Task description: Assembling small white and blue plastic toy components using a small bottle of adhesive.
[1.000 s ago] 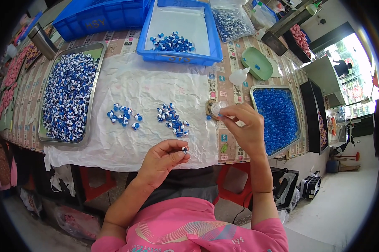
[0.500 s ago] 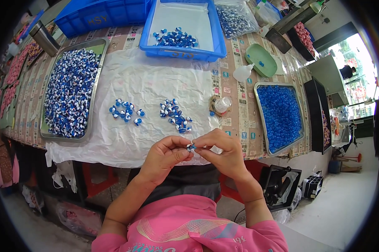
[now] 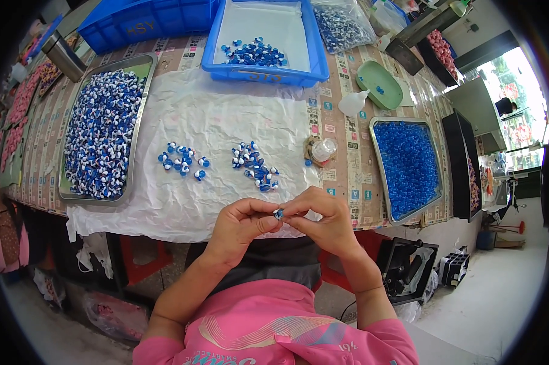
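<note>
Close to the table's front edge, my left hand (image 3: 245, 228) and my right hand (image 3: 322, 220) meet fingertip to fingertip. Between them they pinch one small blue and white beaded piece (image 3: 279, 213), partly covered by the fingers. Just beyond my hands, a cluster of blue and white pieces (image 3: 250, 163) lies on crumpled white paper (image 3: 165, 112). Left of it sits a second, looser cluster (image 3: 182, 161). A metal tray (image 3: 142, 109) at the left is heaped with similar pieces; another tray (image 3: 378, 176) at the right is full of clear blue beads (image 3: 405, 167).
A blue crate (image 3: 268, 76) with more pieces stands at the back. Right of the paper are a small clear cup (image 3: 324, 149), a white squeeze bottle (image 3: 352, 104) and a green dish (image 3: 381, 85). A steel flask (image 3: 65, 55) stands far left, a filled plastic bag (image 3: 344, 27) behind.
The small piece has turned slightly between my fingertips, showing more blue. Both hands keep nearly the same place, and the clusters on the paper are unmoved.
</note>
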Demonstrator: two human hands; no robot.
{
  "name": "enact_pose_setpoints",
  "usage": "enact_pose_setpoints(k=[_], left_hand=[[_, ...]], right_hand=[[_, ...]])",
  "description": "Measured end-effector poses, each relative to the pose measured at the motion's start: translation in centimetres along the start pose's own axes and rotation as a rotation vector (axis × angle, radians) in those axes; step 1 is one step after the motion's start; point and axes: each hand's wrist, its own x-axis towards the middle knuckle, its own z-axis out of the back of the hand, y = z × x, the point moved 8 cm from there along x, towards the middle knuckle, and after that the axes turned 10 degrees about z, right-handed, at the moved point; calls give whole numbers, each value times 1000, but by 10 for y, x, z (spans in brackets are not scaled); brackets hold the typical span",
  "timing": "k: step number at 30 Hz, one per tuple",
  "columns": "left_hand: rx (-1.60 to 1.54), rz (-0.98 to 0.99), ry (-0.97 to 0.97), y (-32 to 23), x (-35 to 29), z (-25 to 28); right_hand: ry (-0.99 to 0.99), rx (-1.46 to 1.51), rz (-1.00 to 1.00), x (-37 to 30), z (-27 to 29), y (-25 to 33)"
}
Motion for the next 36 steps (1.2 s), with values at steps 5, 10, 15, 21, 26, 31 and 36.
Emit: enact_pose_setpoints(k=[5, 10, 15, 21, 26, 31, 36], left_hand=[[29, -31, -48, 0, -1, -1], [46, -40, -53, 1, -1, -2], [58, -35, -62, 3, -1, -4], [2, 2, -61, 7, -3, -4], [-92, 58, 12, 8, -4, -9], [-62, 73, 28, 9, -4, -7], [-46, 44, 29, 7, -4, -8]], right_hand=[[27, 78, -106, -5, 0, -10], [48, 75, -86, -5, 0, -8], [56, 115, -115, -9, 1, -12], [31, 163, -127, -12, 4, -13], [-29, 130, -149, -12, 12, -13], [32, 22, 1, -5, 12, 3], [83, -1, 16, -3, 10, 7]])
